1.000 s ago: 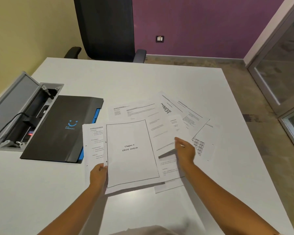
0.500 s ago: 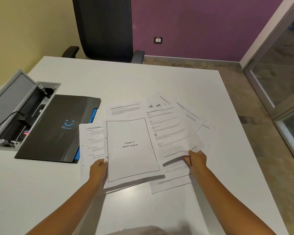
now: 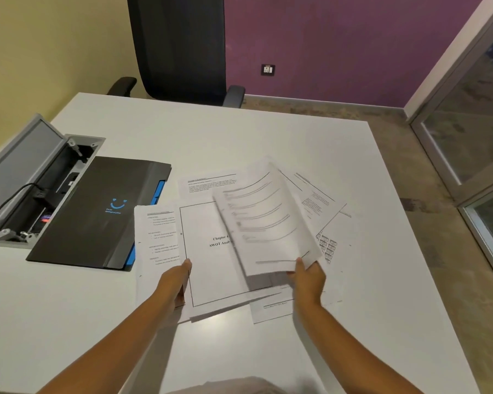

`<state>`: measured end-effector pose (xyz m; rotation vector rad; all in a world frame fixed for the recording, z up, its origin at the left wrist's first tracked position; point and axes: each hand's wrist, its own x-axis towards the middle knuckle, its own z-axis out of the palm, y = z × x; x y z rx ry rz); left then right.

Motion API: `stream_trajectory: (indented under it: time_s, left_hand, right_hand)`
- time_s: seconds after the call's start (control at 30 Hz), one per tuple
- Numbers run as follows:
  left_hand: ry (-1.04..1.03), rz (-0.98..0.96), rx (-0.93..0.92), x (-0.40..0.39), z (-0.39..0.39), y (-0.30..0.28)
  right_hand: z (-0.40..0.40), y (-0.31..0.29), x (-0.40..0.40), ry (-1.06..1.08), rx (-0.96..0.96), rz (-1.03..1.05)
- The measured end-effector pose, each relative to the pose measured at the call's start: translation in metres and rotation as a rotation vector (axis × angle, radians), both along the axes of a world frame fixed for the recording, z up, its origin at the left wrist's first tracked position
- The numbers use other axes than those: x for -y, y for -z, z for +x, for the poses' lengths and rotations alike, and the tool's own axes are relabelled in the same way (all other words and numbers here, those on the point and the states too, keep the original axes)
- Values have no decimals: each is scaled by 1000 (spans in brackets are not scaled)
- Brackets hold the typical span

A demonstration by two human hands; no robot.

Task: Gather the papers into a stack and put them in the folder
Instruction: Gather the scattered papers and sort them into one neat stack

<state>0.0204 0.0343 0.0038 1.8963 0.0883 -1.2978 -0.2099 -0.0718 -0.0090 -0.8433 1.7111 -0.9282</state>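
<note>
White tabletop [image 3: 69, 322]: left hand [image 3: 174, 282] pinches the printed "Chapter 4" title sheet [image 3: 211, 260]; right hand [image 3: 308, 280] grips a blurred, lifted sheaf of white papers [image 3: 268, 220] (overlapping the title sheet). Loose printed pages [image 3: 322, 200] fanned beyond. Closed black folder with blue smile logo [image 3: 97, 211] far left.

Both hands forward, left [image 3: 174, 282] gripping, right [image 3: 308, 280] pinching

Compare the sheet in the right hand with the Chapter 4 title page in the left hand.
The sheet in the right hand is lifted, curved and motion-blurred; the Chapter 4 title page looks flatter and sharp. The lifted sheet carries many lines of text; the title page shows a short centred heading inside a border. The right hand pinches its sheet at the bottom edge; the left hand grips the title page's left edge. Both are white printed paper.
</note>
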Motion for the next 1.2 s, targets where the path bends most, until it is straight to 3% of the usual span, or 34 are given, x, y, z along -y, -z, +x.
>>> stream_trajectory:
  time_s: [0.13,0.27,0.43,0.53,0.73,0.87,1.2]
  left_hand:
    - [120,-112,-2,5,-10,-6]
    - [273,-179,12,5,-15,-12]
    - [333,-106,182,10,-21,-19]
    - [382,-183,235,12,-27,-30]
    - [300,-439,226,25,-34,-68]
    - [307,-472,255,33,-33,-84]
    - [234,-506,386,38,-32,-94]
  right_hand:
    - [20,14,-35,-189,104,97]
    - [22,12,-54,-379,-32,69]
    - [9,-2,-46,-391,-71,3]
    - [-3,-13,-25,-408,-75,-51]
    - [-24,-55,30,-556,14,-143]
    - [-24,-83,43,-715,55,-184]
    - [-2,-100,29,-605,199,-250]
